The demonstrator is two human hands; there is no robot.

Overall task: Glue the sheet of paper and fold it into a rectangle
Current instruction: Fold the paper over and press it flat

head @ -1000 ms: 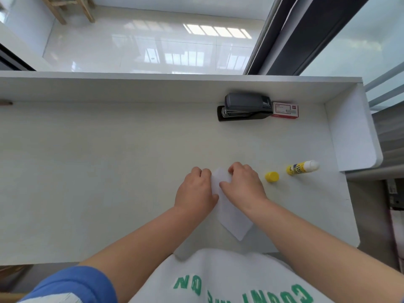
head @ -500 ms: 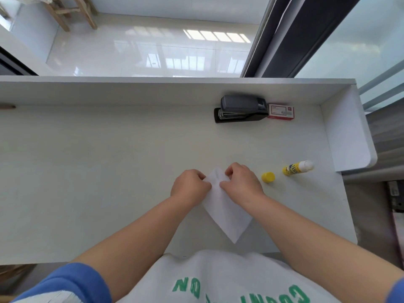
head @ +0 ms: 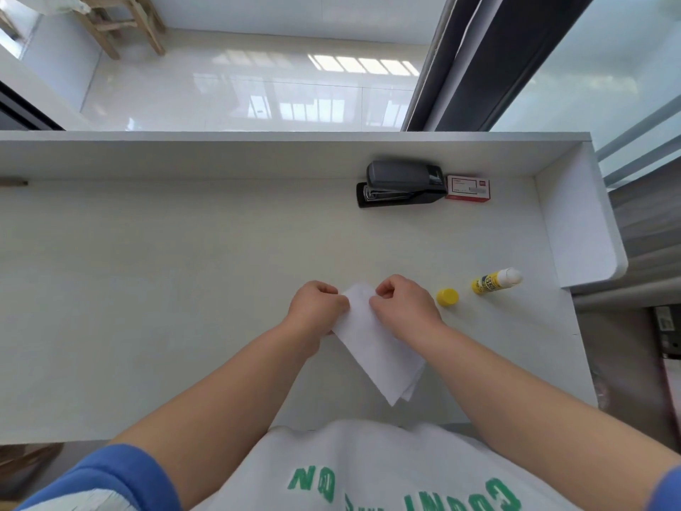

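One view only, worn on the person's head, looking steeply down and forward over a white desk (head: 184,289). It sits close: forearms and shirt front fill the 6 o'clock edge, both hands meeting just right of centre. The desk's raised back edge runs across the middle, with glossy floor beyond toward 12 o'clock and a window frame at 1 o'clock (the wide lens bends straight edges near the borders, so far corners probably look farther off than they are).
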